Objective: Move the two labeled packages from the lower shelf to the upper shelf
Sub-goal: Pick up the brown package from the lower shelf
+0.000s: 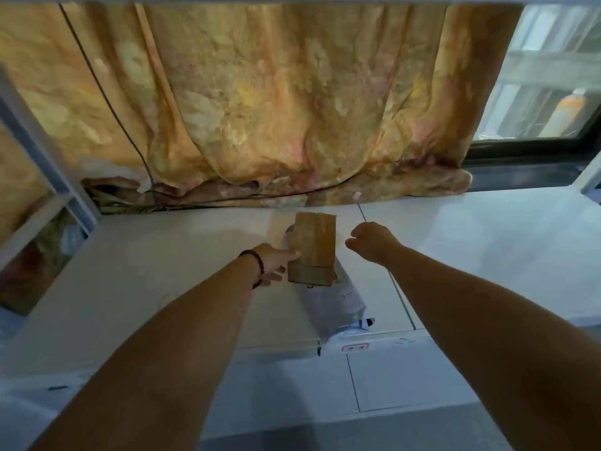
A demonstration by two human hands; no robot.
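Reaching forward over a white shelf (pixel 146 288), two bare forearms stretch from the bottom of the frame toward a pair of packages near its middle. A grey plastic mailer bag (pixel 338 304) lies flat on the shelf surface, its near end close to the front edge, where a small label (pixel 355 347) is stuck. Resting on the far part of the mailer is a brown cardboard box (pixel 313 249), standing on its near end and tilted. The left hand (pixel 276 262), a dark beaded bracelet (pixel 257 265) at its wrist, presses fingers and thumb against the box's left side, gripping it. The right hand (pixel 370 240) hovers just right of the box, fingers loosely curled, apart from it and holding nothing. Beyond the packages, a yellow floral curtain (pixel 260 102) drapes down to the shelf's back edge, with a thin dark cable (pixel 107 102) running across it. A window (pixel 549 76) shows at far right.
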